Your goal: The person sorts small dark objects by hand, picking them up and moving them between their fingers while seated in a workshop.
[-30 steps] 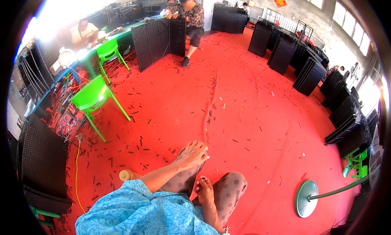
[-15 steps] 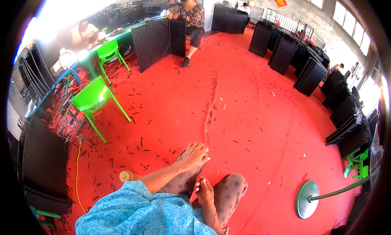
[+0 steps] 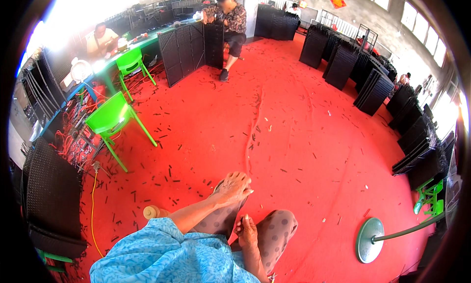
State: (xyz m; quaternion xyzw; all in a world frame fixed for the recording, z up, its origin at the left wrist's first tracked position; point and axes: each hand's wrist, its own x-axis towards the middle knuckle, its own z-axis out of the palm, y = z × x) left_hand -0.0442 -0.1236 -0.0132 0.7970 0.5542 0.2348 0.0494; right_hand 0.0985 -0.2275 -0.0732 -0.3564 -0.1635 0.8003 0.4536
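Note:
My left hand [image 3: 231, 189] lies over my left knee, its fingers stretched out and holding nothing. My right hand [image 3: 248, 231] is near my right thigh, with its fingers curled and the thumb against them. A dark bit seems to show at those fingers, too small to name. Both knees are covered by brownish trousers [image 3: 277, 234] with dark dots, below a blue patterned top [image 3: 162, 256].
Red floor covering [image 3: 294, 136] is strewn with short black strips. Green chairs [image 3: 110, 114] stand left by a long table, near black woven panels [image 3: 54, 190]. A green round-based stand [image 3: 370, 240] is at right. Stacked panels [image 3: 375, 91] line the right side. A co-worker [image 3: 233, 25] sits ahead.
The fingers of my right hand have shifted slightly. My left hand stays on the knee. At the far right, a distant person has straightened a little.

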